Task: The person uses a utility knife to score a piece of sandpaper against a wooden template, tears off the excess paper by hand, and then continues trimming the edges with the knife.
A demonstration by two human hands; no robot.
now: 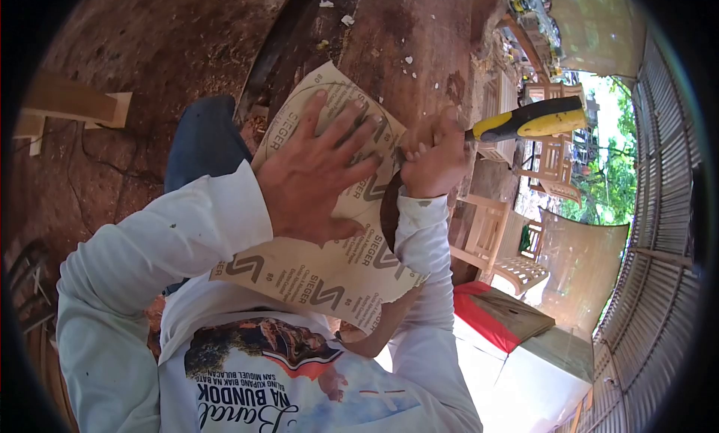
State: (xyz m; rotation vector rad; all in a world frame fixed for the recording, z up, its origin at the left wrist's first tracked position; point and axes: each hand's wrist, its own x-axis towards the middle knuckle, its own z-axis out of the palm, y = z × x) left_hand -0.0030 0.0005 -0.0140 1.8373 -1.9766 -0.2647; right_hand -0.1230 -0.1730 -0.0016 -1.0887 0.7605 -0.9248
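Observation:
A sheet of tan sandpaper (pixel 288 272), its printed backing facing up and marked SIEGER and 80, lies tilted across the middle. A thin curved line runs over its upper part. My left hand (pixel 322 167) rests flat on it with the fingers spread. At the sheet's right edge my right hand (pixel 437 152) is closed around the shank of a tool with a yellow-and-black handle (pixel 528 120). The handle sticks out to the right; the tool's working end is hidden by my fingers. A dark brown curved edge (pixel 390 212) shows beside my right wrist.
Beyond the sheet stretches a reddish-brown wooden surface (pixel 408 28) dotted with white scraps. Wooden chairs (pixel 483 223) stand on the right, near a white box (pixel 543 358) with a red cover. A wooden frame (pixel 82 107) and a cable (pixel 86 152) are at left.

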